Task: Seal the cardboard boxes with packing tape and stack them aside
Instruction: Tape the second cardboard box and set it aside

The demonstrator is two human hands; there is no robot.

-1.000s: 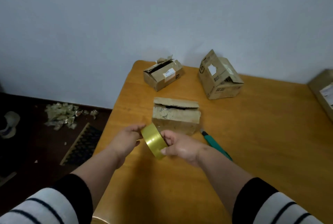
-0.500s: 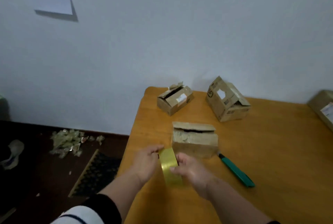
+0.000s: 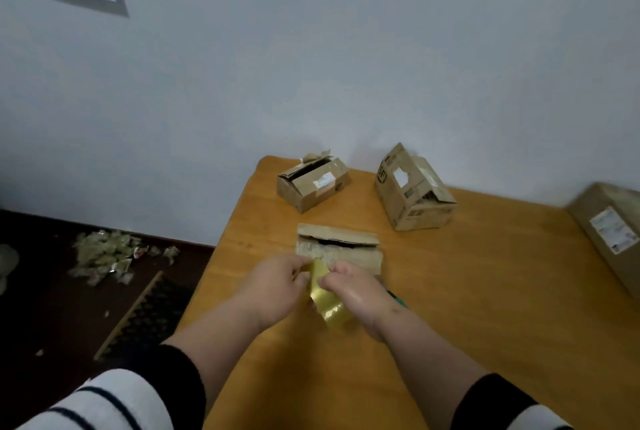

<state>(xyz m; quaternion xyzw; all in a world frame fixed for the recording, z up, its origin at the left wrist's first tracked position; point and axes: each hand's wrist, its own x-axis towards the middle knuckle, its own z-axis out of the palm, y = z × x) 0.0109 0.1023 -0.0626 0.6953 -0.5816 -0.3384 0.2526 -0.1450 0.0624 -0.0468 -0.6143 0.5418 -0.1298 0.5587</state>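
- We note both hands, left hand (image 3: pixel 277 286) and right hand (image 3: pixel 356 291), gripping the tape roll (image 3: pixel 327 301) near the table (image 3: pixel 485 308) left edge.
- Green tool (image 3: pixel 398 299) mostly hidden behind the right wrist; nearest box (image 3: pixel 341 249) gapes.

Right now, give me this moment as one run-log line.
phase: finding tape end | hands: left hand and right hand grip tape roll | nearest cardboard box: flap unsealed | stacked: none seen

Shiny yellow-gold roll of packing tape (image 3: pixel 327 301), held on edge above the tabletop near its left edge, just in front of a worn brown cardboard box (image 3: pixel 339 249) with flaps ajar. Two more small brown cardboard boxes, one low with open top (image 3: pixel 311 183) at the far left corner, one tilted (image 3: pixel 412 190) by the far edge. A larger labelled carton (image 3: pixel 609 232) at the right edge.
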